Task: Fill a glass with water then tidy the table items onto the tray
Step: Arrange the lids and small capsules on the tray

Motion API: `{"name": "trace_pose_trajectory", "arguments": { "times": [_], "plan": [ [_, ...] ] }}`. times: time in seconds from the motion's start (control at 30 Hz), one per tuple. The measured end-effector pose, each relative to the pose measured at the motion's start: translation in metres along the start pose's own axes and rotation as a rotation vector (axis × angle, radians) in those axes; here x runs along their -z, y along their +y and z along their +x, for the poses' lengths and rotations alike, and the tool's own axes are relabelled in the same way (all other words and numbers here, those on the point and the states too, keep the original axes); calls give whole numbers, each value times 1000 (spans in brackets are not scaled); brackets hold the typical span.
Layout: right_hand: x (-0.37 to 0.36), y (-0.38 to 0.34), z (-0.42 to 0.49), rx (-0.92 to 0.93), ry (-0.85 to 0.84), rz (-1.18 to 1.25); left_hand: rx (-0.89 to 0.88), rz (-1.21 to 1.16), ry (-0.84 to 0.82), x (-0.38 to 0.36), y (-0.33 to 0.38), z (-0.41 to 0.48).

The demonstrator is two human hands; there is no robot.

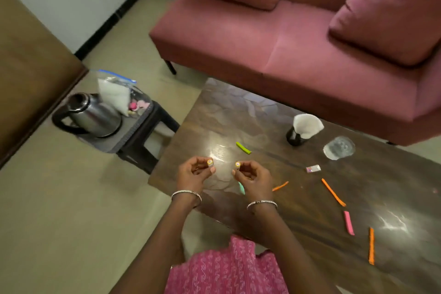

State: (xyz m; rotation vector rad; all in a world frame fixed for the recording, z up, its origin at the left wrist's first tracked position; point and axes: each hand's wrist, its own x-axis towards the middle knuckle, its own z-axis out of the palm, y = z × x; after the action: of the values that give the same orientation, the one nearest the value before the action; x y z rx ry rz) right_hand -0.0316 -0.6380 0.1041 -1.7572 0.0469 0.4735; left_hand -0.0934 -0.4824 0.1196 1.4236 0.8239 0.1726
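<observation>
My left hand (pixel 194 173) pinches a small orange-and-white rolled packet (pixel 209 162) over the near left corner of the dark wooden table (pixel 298 210). My right hand (pixel 253 176) pinches a second small orange roll (pixel 238 164), and a pale green strip (pixel 241 186) pokes out under its palm. A clear glass (pixel 339 147) stands at the table's far side, next to a black cup with a white paper filter (pixel 303 129). Loose on the table lie a green stick (pixel 243 148), orange sticks (pixel 333 192) (pixel 371 246) (pixel 280 185), a pink stick (pixel 349 222) and a small white sachet (pixel 313 169).
A steel kettle (pixel 91 114) with a black handle stands on a small stool (pixel 138 126) left of the table, beside a zip bag of white powder (pixel 114 95). A maroon sofa (pixel 298 43) runs along the table's far edge. No tray shows.
</observation>
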Motion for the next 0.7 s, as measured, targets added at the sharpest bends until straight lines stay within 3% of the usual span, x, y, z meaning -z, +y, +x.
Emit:
{"name": "trace_pose_trajectory", "arguments": {
  "times": [0.17,0.43,0.7],
  "plan": [
    [-86,-31,-26,51,-110,25,-21,-22,61,89,15,-5],
    [-232,-61,-72,73,-91,-3,-28,-2,158,242,29,2],
    [-339,-79,-68,83,-162,-58,-40,38,282,338,34,40]
  ]
}}
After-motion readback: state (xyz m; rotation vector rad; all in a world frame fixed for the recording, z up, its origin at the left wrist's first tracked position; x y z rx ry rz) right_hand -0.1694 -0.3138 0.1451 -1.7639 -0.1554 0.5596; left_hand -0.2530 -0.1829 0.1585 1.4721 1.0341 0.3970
